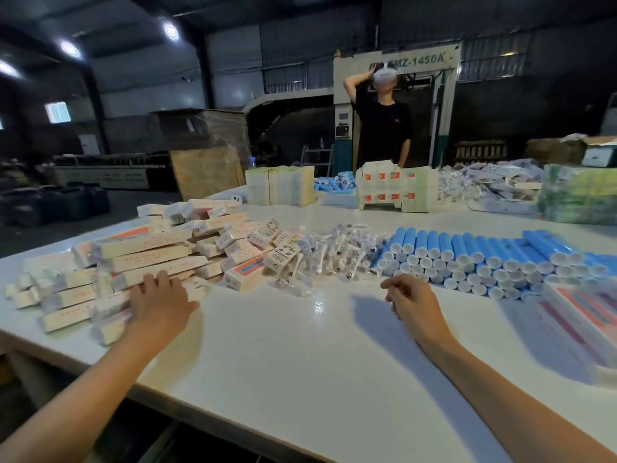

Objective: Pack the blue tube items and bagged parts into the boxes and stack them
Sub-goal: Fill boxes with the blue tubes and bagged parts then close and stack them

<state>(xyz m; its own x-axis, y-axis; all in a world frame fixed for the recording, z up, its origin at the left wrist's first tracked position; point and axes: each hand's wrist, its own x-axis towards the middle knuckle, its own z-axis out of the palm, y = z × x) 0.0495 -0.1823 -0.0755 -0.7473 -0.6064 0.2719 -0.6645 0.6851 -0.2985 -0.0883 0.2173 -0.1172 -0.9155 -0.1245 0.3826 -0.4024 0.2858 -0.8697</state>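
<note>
Here, from a head-worn camera, a person's two bare forearms reach out over a white table [283, 345] in a dim warehouse. The left hand [160, 304] lies flat, fingers straight, on the near edge of a loose heap of long cream boxes [147, 255] at the left of the table; it presses on them and grips none. The right hand [409, 300] is well apart from it, low over bare table, fingers loosely curled and holding nothing that shows. Beyond and between the hands lies a pile of bagged parts [334, 255], small white pieces in clear bags, touching the boxes on its left side. To the right of that pile, just beyond the right hand, blue tubes [467, 259] are stacked in rows like logs. Their white capped ends face the person, so their long axes run away toward the far side of the table. The right hand is the nearer one to the tubes, and is probably the one to take a tube by its capped end and draw it straight back; the left hand is nearer the boxes. At the far right edge sits a blurred stack of flat cartons [584, 312]. Across the table a second person [382, 125] stands wearing a headset.
</note>
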